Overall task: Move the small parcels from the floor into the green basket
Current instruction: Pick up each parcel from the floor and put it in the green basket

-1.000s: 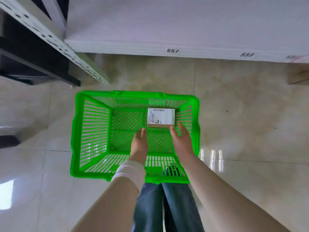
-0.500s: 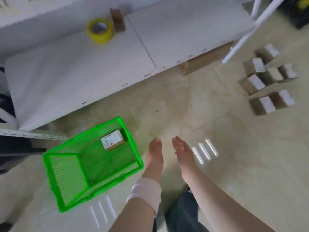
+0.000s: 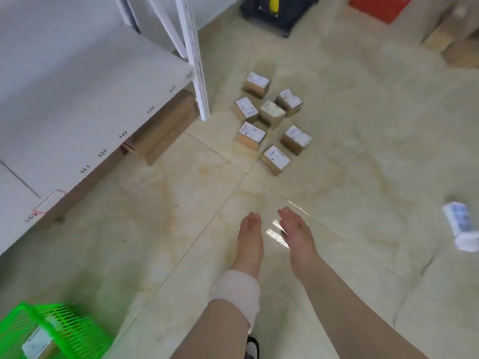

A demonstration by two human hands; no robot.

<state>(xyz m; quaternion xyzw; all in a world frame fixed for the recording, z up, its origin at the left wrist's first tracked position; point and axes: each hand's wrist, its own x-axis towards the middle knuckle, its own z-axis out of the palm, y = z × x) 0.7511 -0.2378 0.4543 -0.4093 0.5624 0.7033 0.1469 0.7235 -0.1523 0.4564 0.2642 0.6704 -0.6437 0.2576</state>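
White shelf unit (image 3: 77,99) fills the upper left, numbered edge facing the aisle, brown cartons (image 3: 160,130) tucked under it out of the walkway. Tiled floor (image 3: 363,164) takes the rest. Green basket (image 3: 59,330) sits at bottom-left corner, blurred, one parcel (image 3: 39,342) already inside, left on the floor so both hands stay free. The small parcels (image 3: 272,125) lie in a loose cluster beside the shelf upright (image 3: 195,60), labels up, roughly seven or eight (two look stacked, hard to count). A white-and-blue pack (image 3: 460,226) lies apart at right, too blurred to identify.

Left hand (image 3: 250,242), wrapped wrist, and right hand (image 3: 298,237) both reach forward, fingers loosely extended, palms facing each other, holding nothing, probably readying a two-handed pickup.

Versus half a second ago: view has swung right, basket slid to the frame corner, parcel cluster now ahead near centre rather than far right. Hands empty in both.
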